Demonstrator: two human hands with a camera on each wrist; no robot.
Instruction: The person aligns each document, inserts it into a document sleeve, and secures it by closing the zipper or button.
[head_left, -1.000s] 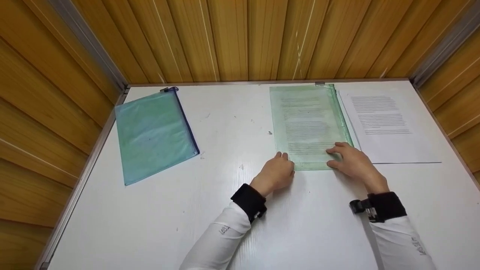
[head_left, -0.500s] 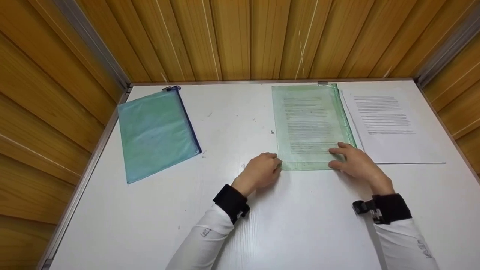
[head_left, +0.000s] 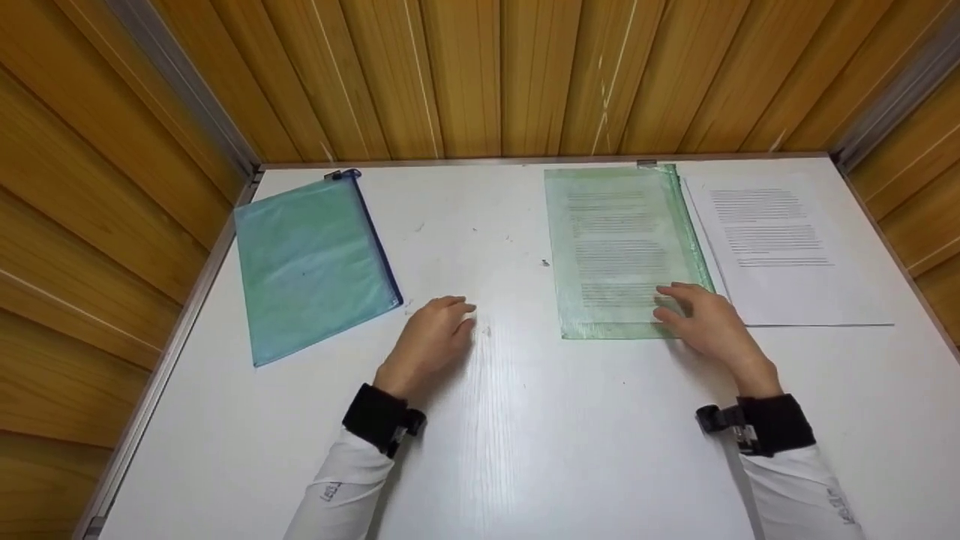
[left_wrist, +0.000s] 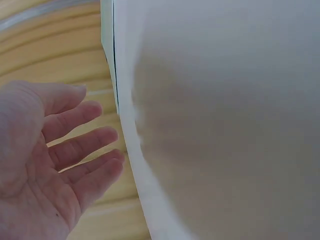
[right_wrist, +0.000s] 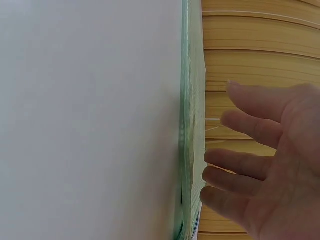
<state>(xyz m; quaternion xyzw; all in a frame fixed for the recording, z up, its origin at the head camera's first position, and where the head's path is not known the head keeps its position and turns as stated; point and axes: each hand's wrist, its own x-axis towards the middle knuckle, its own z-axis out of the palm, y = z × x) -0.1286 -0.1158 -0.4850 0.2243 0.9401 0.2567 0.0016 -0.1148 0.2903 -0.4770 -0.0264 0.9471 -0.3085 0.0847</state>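
A translucent green zip folder (head_left: 619, 259) lies at the back right of the head view, with a printed sheet showing through it. My right hand (head_left: 709, 319) is over its lower right corner, fingers loosely spread. In the right wrist view that hand (right_wrist: 270, 160) holds nothing, and its fingertips appear slightly off the folder (right_wrist: 186, 115). My left hand (head_left: 429, 341) hovers over the table between the two folders. Seen from the left wrist, this hand (left_wrist: 60, 155) has relaxed, parted fingers and nothing in them. A blue-green zip folder (head_left: 311, 274) with a dark blue zip edge lies at left, slightly turned.
Printed white paper (head_left: 787, 296) lies just right of the green folder, its left edge close against it. A white table (head_left: 570, 450) carries everything. Wood-patterned walls (head_left: 465, 82) rise at the back and sides. A small dark clip (head_left: 646, 163) is at the table's back edge.
My left hand has let go of the green folder's lower left corner and moved left across the table. My right hand has stayed near the lower right corner, lifting slightly. Both folders lie in place.
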